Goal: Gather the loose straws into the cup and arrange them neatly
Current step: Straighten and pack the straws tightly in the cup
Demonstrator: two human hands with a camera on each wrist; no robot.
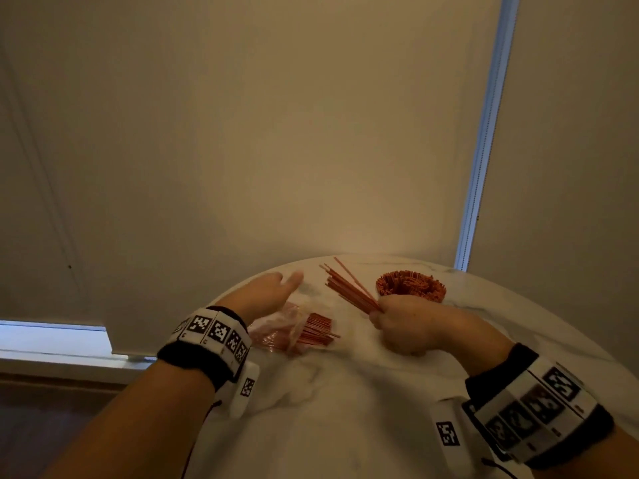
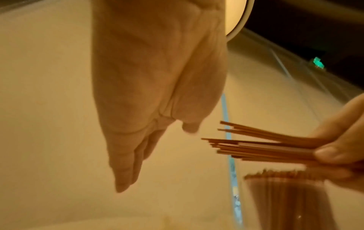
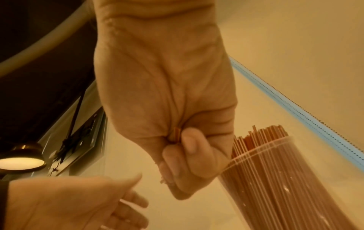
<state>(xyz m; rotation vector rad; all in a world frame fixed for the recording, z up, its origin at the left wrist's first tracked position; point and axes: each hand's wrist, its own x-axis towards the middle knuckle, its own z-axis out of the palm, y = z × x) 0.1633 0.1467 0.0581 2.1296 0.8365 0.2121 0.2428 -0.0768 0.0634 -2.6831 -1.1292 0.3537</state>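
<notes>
The right hand (image 1: 403, 328) has its fingers (image 3: 194, 149) curled tight round a bundle of straws (image 1: 349, 288), long axis slanting far-left. The cup (image 1: 411, 286), already full of straws, stands just far-right of that fist. The left hand (image 1: 273, 288) hovers flat and empty. A bag of straws (image 1: 294, 331) lies near-left on the table (image 1: 345, 392); its contents are blurred.

cup (image 1: 410, 285): clear, upright, packed with thin orange straws, far side of table | loose straws (image 1: 349, 288): thin orange bundle fanned, tips up-left, just left of cup | bagged straws (image 1: 313, 329): flat, ends protruding from clear bag
</notes>
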